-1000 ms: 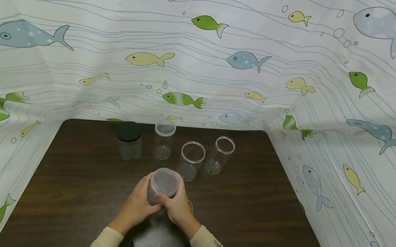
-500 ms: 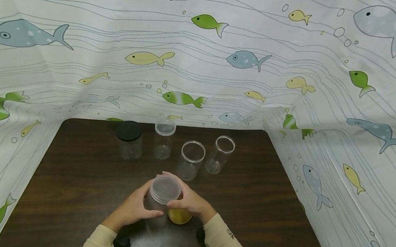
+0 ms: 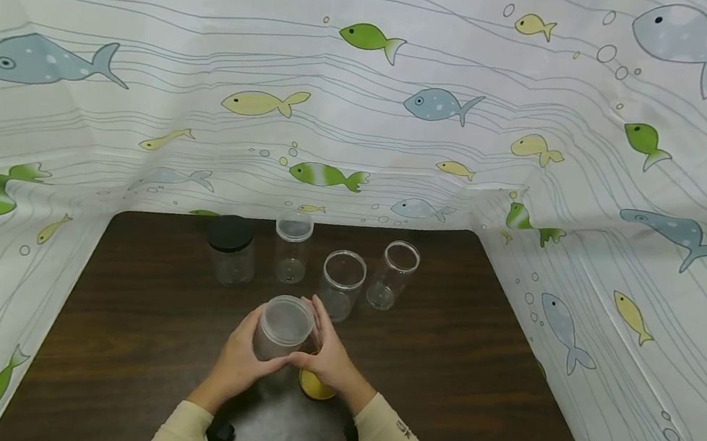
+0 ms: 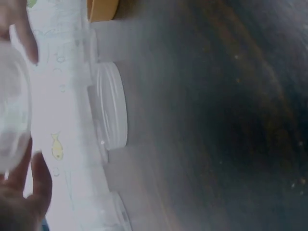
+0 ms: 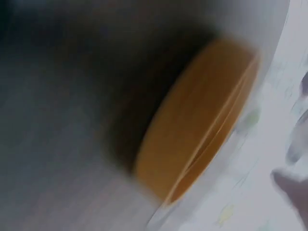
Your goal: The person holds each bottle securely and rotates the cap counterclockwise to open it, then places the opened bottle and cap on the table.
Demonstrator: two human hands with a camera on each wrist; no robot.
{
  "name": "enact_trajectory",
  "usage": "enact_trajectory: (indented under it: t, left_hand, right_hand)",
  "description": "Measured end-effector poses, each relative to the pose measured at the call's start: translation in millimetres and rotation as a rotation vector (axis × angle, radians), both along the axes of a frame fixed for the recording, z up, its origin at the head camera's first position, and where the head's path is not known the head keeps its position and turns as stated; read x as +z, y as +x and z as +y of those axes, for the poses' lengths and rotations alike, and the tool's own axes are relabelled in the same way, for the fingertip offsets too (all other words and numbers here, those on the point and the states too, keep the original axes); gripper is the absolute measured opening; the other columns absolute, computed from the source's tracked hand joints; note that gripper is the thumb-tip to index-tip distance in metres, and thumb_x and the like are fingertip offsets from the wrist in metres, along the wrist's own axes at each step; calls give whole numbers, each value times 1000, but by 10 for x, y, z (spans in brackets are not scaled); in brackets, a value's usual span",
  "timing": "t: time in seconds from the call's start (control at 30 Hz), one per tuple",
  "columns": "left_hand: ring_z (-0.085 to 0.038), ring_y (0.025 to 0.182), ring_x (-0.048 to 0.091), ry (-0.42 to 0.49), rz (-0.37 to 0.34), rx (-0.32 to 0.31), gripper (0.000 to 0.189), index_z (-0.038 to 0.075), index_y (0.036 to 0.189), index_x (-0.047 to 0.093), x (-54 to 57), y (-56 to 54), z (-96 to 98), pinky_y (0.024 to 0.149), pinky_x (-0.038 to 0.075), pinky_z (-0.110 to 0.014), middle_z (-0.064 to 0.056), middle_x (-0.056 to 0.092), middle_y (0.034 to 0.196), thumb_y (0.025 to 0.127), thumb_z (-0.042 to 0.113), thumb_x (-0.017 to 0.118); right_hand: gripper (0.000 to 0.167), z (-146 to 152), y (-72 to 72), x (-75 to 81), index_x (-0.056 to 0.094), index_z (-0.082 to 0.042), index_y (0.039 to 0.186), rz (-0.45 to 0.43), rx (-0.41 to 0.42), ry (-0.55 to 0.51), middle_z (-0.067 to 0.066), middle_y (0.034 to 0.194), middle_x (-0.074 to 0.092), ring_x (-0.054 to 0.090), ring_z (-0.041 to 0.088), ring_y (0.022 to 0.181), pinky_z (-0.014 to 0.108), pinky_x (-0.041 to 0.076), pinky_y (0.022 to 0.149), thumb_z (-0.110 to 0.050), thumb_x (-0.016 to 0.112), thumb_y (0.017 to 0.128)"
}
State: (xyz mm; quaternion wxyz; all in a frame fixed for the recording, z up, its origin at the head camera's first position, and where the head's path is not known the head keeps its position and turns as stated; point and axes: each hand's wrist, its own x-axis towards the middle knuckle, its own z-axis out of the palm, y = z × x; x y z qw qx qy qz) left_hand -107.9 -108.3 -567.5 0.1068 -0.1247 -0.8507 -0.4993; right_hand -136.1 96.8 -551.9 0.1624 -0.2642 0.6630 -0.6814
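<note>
A clear jar with a frosted, see-through top (image 3: pixel 287 320) is up in front of me, between both hands. My left hand (image 3: pixel 239 360) holds it from the left, fingers round its side and thumb across the front. Along its right side stands my right hand (image 3: pixel 332 360), fingers fairly straight and thumb reaching to the jar's front; whether its fingers touch the jar is hard to tell. Partly under the right hand, a yellow-orange lid (image 3: pixel 316 386) lies on the table. The right wrist view shows this lid (image 5: pixel 197 120) close up and blurred.
Toward the back of the brown table (image 3: pixel 473 380) stand a jar with a black lid (image 3: pixel 231 250), a tall jar with a clear top (image 3: pixel 292 250), a wide glass jar (image 3: pixel 342 285) and a narrower one (image 3: pixel 393 276). A fish-print sheet (image 3: pixel 366 105) hangs behind.
The jar shifts slightly down, then up and left. My right hand spreads away, then comes back in beside it, its fingers straighter than before. The yellow-orange lid becomes more visible.
</note>
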Motion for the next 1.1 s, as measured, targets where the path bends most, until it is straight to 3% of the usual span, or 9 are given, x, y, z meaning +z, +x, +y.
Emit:
enact_trajectory:
  t: [0.13, 0.3, 0.47, 0.57, 0.67, 0.9, 1.03, 1.1]
  left_hand:
    - [-40, 119, 56, -123, 88, 83, 105, -1, 147, 39, -20, -8, 25, 96, 46, -62, -23, 55, 137, 64, 25, 98]
    - [-42, 120, 56, -192, 159, 85, 104, -4, 145, 39, -36, 4, 57, 97, 47, -60, -24, 55, 136, 63, 22, 98]
    - [-41, 120, 56, -173, 170, 56, 102, -4, 146, 38, -39, 23, 61, 97, 48, -59, -23, 53, 137, 66, 20, 97]
    - [-39, 120, 56, -153, 153, 16, 100, -3, 147, 37, -24, 32, 39, 95, 50, -58, -22, 53, 138, 68, 20, 95]
    - [-36, 121, 57, -96, 114, -53, 99, 1, 149, 38, 5, 33, -3, 95, 50, -57, -18, 53, 141, 70, 21, 94]
    - [-22, 125, 55, 55, -62, -220, 99, 17, 153, 38, 38, 44, -86, 101, 45, -56, -2, 55, 142, 72, 30, 94]
    - [-22, 125, 54, 103, -117, -238, 98, 19, 154, 37, 13, 58, -71, 102, 44, -57, -1, 54, 143, 75, 33, 92]
    - [-24, 126, 53, 126, -106, -215, 98, 17, 155, 37, -5, 50, -59, 102, 43, -59, -3, 54, 143, 75, 30, 92]
  right_hand:
    - [127, -152, 126, 15, 0, -3, 162, 24, -143, 75, 19, 163, 25, 24, 35, 151, 55, 22, 119, -68, 72, 80]
    - [119, -235, 151, 39, 16, -9, 161, -10, -264, 78, 15, 150, 44, 45, 33, 136, 54, 35, 111, -66, 78, 77]
    - [105, -246, 128, 65, 29, -11, 157, -9, -287, 94, 13, 144, 50, 53, 32, 124, 50, 44, 102, -58, 81, 79]
    - [97, -213, 75, 65, 31, -11, 156, 20, -228, 62, 12, 149, 47, 50, 33, 128, 50, 43, 104, -49, 83, 82]
    - [97, -140, -3, 75, 29, -13, 158, 26, -103, 40, 4, 157, 41, 47, 30, 133, 46, 40, 108, -46, 82, 84]
    - [118, 89, -194, 116, 0, -23, 164, -35, 260, 75, -2, 169, 18, 32, 17, 146, 37, 27, 117, -60, 77, 83]
    - [130, 143, -242, 96, -13, -26, 162, -76, 295, 116, -5, 170, 12, 26, 13, 149, 47, 17, 121, -67, 76, 78]
    - [136, 137, -238, 76, -18, -23, 161, -104, 274, 114, 1, 170, 11, 27, 17, 150, 47, 19, 121, -69, 77, 76]
